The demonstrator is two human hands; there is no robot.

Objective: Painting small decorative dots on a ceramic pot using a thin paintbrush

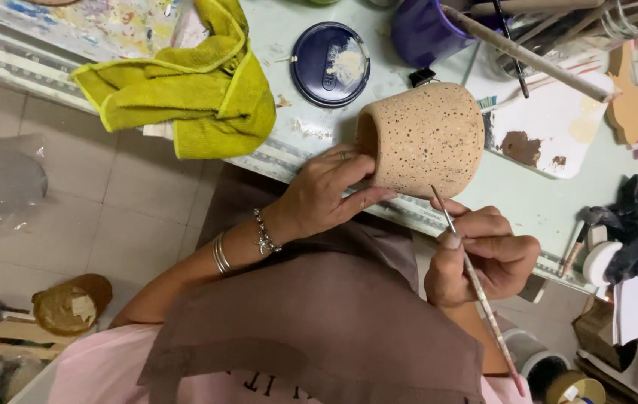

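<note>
Light even and soft, moderately bright, apparently from overhead. Shadows faint: a short dark patch under the speckled clay pot [425, 138]. Mild glare on the pale table [528, 198] surface. Centre sharp; the floor [87, 209] at left softer (slightly dimmer too). Edges bow somewhat, wide-lens distortion.

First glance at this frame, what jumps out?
The speckled tan clay pot lying on its side at the table edge, mid-frame, gripped by the left hand at its open mouth. Just below it, the right hand holds a thin brush whose tip points up at the pot's lower side. A crumpled yellow-green cloth sits upper left, beside a dark blue round lid.
</note>
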